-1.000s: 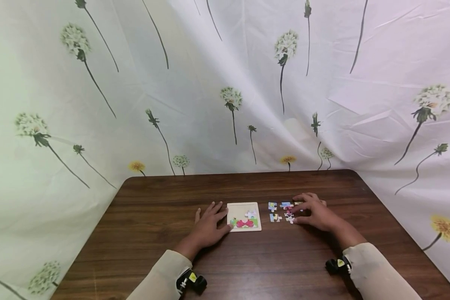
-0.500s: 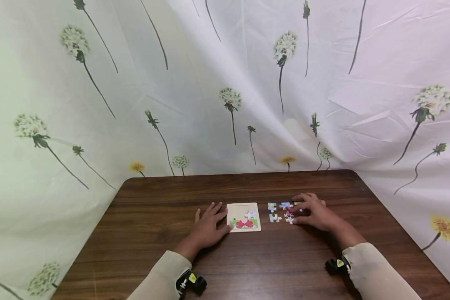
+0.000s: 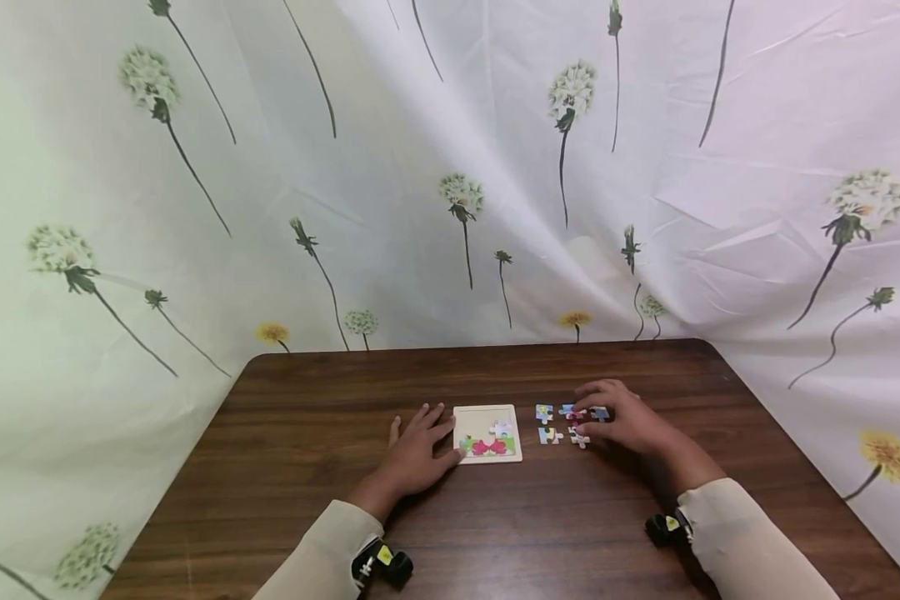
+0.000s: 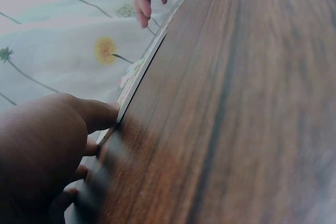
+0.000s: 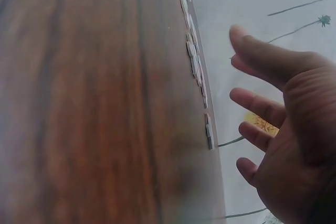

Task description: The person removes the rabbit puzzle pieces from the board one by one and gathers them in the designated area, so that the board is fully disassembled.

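A small wooden jigsaw board (image 3: 487, 409) lies on the table, with red and green pieces along its lower part and a pale piece (image 3: 501, 428) above them. My left hand (image 3: 412, 454) rests flat at its left side, fingers spread, thumb touching the lower left corner. Loose jigsaw pieces (image 3: 544, 412) lie to the right of the board in two rows. My right hand (image 3: 622, 421) hovers over the right-hand pieces, fingers relaxed and hiding part of them. The right wrist view shows thumb and fingers (image 5: 254, 100) apart, raised off the table, with nothing held.
The dark wood-grain table (image 3: 330, 383) has rounded far corners. A white cloth (image 3: 390, 250) printed with dandelions hangs behind and beside it. A small black camera (image 3: 397, 571) is strapped at the left wrist, another camera (image 3: 660, 529) at the right.
My right hand has lifted and shifted slightly left and away from me, uncovering a blue piece at the right of the back row. The left hand and the board stay in place.
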### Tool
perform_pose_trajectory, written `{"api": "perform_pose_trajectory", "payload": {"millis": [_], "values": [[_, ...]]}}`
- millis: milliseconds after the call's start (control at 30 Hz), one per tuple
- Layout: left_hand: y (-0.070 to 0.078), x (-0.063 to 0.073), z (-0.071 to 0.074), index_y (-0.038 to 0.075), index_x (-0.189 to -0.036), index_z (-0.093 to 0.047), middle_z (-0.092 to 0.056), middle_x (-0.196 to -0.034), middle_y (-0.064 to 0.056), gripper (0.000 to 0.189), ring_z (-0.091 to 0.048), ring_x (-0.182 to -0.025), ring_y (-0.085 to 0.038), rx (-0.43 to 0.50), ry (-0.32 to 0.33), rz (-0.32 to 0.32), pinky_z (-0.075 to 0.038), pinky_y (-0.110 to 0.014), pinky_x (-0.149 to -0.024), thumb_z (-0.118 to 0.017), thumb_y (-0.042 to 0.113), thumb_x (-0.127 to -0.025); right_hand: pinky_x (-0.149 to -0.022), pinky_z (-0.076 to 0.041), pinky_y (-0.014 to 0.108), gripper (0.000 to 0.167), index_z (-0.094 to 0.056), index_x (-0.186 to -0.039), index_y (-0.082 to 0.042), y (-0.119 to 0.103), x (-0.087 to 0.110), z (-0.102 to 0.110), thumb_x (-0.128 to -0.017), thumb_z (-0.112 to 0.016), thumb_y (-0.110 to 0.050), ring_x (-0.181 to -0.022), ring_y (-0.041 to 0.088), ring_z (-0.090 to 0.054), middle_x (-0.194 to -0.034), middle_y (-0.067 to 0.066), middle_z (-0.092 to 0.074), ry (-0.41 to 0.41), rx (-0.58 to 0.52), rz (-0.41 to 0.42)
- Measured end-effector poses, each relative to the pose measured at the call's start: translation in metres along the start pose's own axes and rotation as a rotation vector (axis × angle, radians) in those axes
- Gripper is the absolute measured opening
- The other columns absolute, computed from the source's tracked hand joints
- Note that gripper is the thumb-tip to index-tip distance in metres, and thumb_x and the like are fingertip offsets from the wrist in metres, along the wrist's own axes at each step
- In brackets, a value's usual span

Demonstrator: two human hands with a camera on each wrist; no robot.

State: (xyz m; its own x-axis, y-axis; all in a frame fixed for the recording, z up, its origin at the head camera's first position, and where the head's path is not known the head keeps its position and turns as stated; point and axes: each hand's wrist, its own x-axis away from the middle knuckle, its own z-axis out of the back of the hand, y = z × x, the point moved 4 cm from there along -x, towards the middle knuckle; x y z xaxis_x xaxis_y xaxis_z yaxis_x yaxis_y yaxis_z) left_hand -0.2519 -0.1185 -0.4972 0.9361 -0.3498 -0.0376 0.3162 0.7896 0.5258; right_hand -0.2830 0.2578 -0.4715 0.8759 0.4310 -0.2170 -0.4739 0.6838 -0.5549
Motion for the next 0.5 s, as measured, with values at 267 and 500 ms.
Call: {"api": "perform_pose_trajectory", "payload": {"millis": [267,500], "values": [[-0.002,-0.002,-0.002,0.014,-0.159,-0.059,-0.041,-0.176,-0.013,0.066,-0.028,-0.168,-0.041,-0.001,0.003,0.001,-0.007,-0.081,-0.128,-0.07,0.05,-0.104,-0.111,-0.049,0.065,0.03,-0.082,-0.125,-0.013,-0.016,-0.018,-0.003,-0.098,-0.084,-0.026,-0.138,0.044,-0.059,-0.143,0.014,-0.07,-0.045,-0.028,0.057],[-0.003,-0.001,-0.003,0.014,-0.16,-0.058,-0.04,-0.176,-0.012,0.066,-0.028,-0.168,-0.041,0.004,0.001,-0.004,-0.007,-0.08,-0.129,-0.07,0.048,-0.105,-0.098,-0.059,0.049,0.032,-0.08,-0.126,-0.008,-0.026,-0.033,-0.011,-0.099,-0.084,-0.024,-0.119,0.031,-0.071,-0.131,0.012,-0.076,-0.088,-0.172,0.011]]}}
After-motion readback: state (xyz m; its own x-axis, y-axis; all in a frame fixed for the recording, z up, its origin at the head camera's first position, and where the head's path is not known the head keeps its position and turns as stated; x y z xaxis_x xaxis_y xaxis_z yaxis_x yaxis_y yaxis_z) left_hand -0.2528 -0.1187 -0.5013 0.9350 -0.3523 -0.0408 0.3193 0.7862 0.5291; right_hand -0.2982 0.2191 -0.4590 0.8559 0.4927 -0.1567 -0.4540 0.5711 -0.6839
